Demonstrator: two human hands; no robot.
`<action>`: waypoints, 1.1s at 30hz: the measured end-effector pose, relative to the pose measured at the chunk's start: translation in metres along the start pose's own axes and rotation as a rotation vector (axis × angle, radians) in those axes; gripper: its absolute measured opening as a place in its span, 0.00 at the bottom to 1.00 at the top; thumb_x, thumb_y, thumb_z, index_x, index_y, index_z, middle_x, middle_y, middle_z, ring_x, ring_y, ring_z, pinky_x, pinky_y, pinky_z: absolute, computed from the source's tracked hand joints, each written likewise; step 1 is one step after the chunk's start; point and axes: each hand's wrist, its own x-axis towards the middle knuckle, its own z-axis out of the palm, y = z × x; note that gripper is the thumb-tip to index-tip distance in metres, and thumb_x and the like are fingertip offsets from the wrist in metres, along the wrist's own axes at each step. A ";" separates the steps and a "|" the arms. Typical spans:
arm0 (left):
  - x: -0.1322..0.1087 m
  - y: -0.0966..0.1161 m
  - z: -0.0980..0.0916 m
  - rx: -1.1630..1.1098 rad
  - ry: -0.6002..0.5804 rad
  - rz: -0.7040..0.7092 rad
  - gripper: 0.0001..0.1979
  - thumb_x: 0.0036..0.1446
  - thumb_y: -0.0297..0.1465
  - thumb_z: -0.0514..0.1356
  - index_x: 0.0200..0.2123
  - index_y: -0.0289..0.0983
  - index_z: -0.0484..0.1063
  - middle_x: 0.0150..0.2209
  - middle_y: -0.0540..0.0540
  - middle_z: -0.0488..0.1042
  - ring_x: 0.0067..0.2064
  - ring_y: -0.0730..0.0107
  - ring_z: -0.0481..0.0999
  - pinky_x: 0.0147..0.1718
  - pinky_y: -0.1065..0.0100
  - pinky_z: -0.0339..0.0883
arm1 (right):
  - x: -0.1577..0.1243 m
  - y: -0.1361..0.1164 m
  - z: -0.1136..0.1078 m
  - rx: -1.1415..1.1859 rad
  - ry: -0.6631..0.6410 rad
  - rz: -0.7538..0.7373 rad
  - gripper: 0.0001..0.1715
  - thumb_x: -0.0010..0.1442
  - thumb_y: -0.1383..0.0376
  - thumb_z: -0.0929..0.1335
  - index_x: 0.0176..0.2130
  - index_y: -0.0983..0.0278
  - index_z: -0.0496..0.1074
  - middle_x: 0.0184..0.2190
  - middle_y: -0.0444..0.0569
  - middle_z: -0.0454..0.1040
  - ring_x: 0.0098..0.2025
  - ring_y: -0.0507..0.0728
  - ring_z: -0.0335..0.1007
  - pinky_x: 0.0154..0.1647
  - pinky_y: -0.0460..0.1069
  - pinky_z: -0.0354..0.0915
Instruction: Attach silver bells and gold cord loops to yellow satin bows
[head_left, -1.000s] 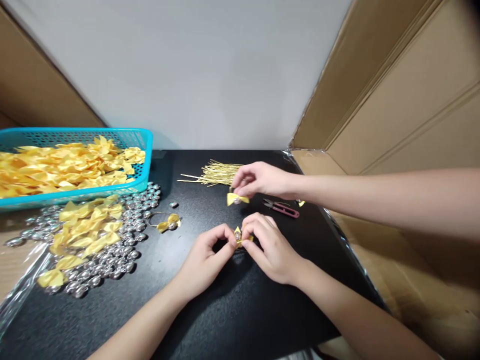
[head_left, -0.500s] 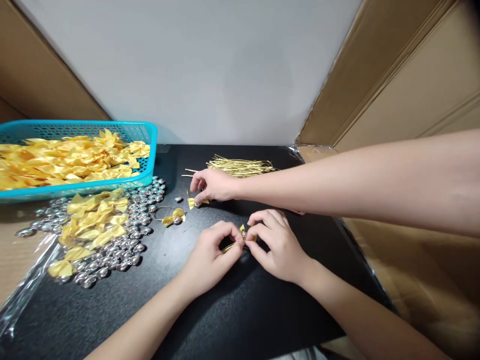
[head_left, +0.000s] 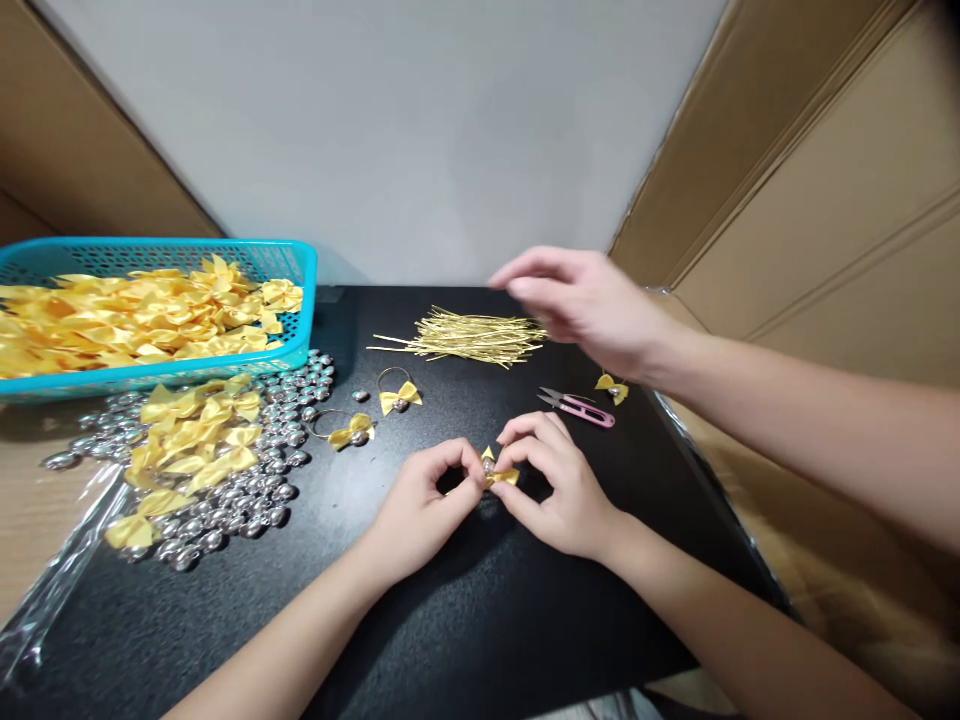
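My left hand (head_left: 420,505) and my right hand (head_left: 551,485) pinch one small yellow ribbon bow (head_left: 498,472) with a silver bead at its middle, just above the black table (head_left: 465,620). Both hands are closed on it. Two finished bows on gold wire rings, one bow (head_left: 400,396) and another bow (head_left: 351,431), lie to the left. Another person's hand (head_left: 581,300) hovers open above the bundle of gold wire ties (head_left: 469,336), holding nothing.
A teal basket (head_left: 296,300) full of yellow bows stands at the far left. Loose yellow bows (head_left: 195,440) lie on a spread of silver beads (head_left: 262,480). Pink thread snips (head_left: 581,406) and a stray bow (head_left: 613,386) lie right of centre. Cardboard walls (head_left: 825,200) flank both sides.
The other person's hand set a ringed bow down left of centre, then pulled back right and up over the wire ties. My own hands stayed pinched on the small bow.
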 end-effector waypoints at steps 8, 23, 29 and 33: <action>-0.002 0.003 0.000 0.118 0.029 0.041 0.08 0.54 0.31 0.56 0.24 0.37 0.67 0.25 0.52 0.72 0.29 0.71 0.69 0.33 0.70 0.62 | 0.042 0.006 -0.113 0.071 -0.184 0.351 0.10 0.63 0.66 0.65 0.36 0.54 0.76 0.19 0.41 0.67 0.20 0.51 0.63 0.19 0.47 0.61; -0.001 0.002 0.000 0.069 0.071 0.005 0.08 0.54 0.32 0.57 0.24 0.37 0.69 0.25 0.50 0.73 0.30 0.70 0.71 0.33 0.69 0.64 | -0.005 -0.010 0.020 -0.082 0.094 -0.006 0.03 0.56 0.66 0.71 0.34 0.59 0.74 0.37 0.49 0.72 0.41 0.57 0.71 0.42 0.54 0.69; -0.003 0.004 0.001 0.255 0.103 0.117 0.08 0.55 0.30 0.56 0.24 0.38 0.69 0.25 0.50 0.74 0.31 0.69 0.72 0.34 0.68 0.64 | -0.008 -0.009 0.016 -0.191 0.157 -0.091 0.06 0.56 0.72 0.70 0.29 0.62 0.71 0.36 0.48 0.72 0.41 0.56 0.69 0.44 0.54 0.65; -0.003 0.003 0.001 0.294 0.114 0.160 0.07 0.55 0.29 0.56 0.25 0.38 0.69 0.25 0.50 0.74 0.30 0.69 0.73 0.35 0.68 0.64 | -0.008 -0.008 0.016 -0.221 0.106 -0.079 0.06 0.59 0.70 0.69 0.30 0.62 0.70 0.37 0.48 0.73 0.43 0.57 0.67 0.47 0.55 0.62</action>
